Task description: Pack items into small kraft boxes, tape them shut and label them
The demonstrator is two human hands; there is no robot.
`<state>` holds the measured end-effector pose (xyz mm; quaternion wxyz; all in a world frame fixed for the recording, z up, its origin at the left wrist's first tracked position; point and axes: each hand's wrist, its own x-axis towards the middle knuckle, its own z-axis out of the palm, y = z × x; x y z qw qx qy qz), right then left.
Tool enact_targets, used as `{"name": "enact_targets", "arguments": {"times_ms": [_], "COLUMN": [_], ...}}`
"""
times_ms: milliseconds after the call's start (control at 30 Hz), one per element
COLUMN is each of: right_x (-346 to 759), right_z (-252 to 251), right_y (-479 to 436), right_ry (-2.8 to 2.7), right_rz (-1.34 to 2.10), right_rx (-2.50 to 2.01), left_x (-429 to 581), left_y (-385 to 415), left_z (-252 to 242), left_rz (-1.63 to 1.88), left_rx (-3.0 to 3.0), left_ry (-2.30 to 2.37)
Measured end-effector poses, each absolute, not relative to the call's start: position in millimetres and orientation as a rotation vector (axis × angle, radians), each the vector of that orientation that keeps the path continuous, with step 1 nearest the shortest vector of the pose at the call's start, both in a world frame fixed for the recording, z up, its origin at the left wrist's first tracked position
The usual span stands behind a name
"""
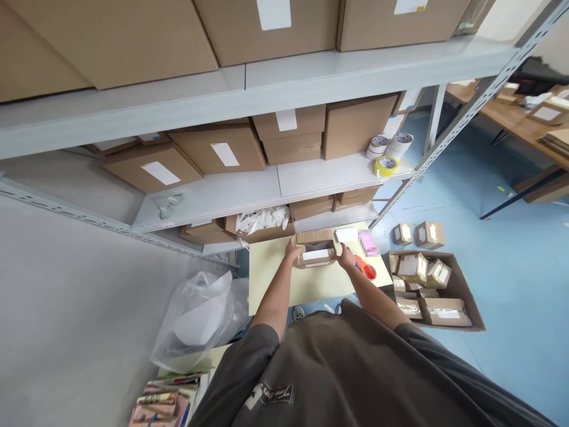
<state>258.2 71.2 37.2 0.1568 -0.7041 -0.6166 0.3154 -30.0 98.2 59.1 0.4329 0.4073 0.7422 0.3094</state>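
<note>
A small cardboard box (315, 262) with a white label sits on the pale yellow table (271, 279). Its top stands open, with flaps raised at the back and right, and something greyish shows inside. At its left side my left hand (292, 252) grips the box. My right hand (345, 257) is closed around its right side, by the raised flap. Just right of that hand lies an orange-red tape dispenser (367, 270). Behind it on the table are a white sheet (347, 235) and a pink item (368, 243), blurred out.
Grey metal shelves (320, 178) with cartons rise behind the table, carrying tape rolls (386, 166) and a box of white packing material (263, 219). At right, a large carton (473, 308) of small parcels stands on the floor. A clear plastic bag (200, 314) is at left.
</note>
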Motion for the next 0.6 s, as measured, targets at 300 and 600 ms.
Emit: {"name": "enact_targets", "arguments": {"times_ms": [300, 600], "right_x": [249.6, 281.4], "right_z": [27.7, 39.0], "right_y": [54.2, 56.1], "right_ry": [-1.782, -1.827], "right_rz": [0.903, 0.689], "right_rx": [-1.962, -1.891], "left_x": [-28.6, -25.1], "left_y": [79.5, 85.0], "left_z": [61.6, 45.2], "left_rz": [0.717, 0.535], "left_rx": [1.23, 1.165], "left_ry": [1.874, 2.206]}}
